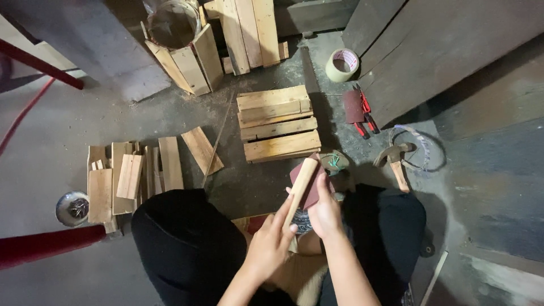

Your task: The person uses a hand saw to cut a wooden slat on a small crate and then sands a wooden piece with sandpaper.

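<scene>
My left hand (268, 242) grips the lower end of a narrow wooden slat (301, 185), which tilts up and to the right. My right hand (324, 211) presses a dark red sheet of sandpaper (310, 192) against the right side of the slat. Both hands sit between my knees, which are covered in black fabric. The lower tip of the slat is hidden by my left fingers.
A small slatted wooden panel (277, 123) lies on the concrete floor ahead. Loose wooden pieces (131, 174) lie at the left beside a metal bowl (72, 208). A hammer (395, 160), red-handled pliers (364, 118), a tape roll (342, 64) and a handsaw (310, 68) lie at the right.
</scene>
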